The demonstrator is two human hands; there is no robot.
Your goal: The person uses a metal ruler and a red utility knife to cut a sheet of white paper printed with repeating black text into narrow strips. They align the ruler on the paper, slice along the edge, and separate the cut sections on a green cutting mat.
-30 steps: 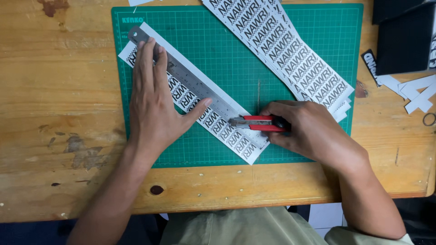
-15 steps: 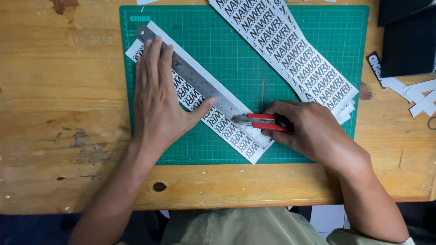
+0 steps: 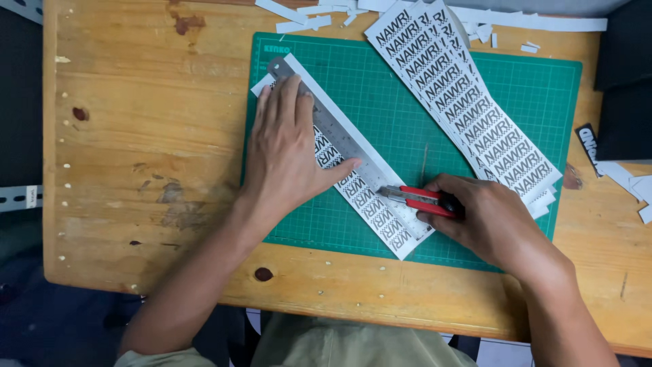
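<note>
My left hand lies flat on a steel ruler, pinning it diagonally across a white strip printed with black lettering. The strip rests on a green cutting mat. My right hand grips a red utility knife. Its blade tip sits against the ruler's edge near the strip's lower end.
A fanned stack of printed strips lies across the mat's upper right. White paper offcuts litter the far edge and the right side. A black object is at the right. The wooden table ends near my lap.
The camera view has shifted, so everything sits further right and lower in the frame. Both hands keep the same hold on ruler and knife; the blade stays near the ruler's lower end.
</note>
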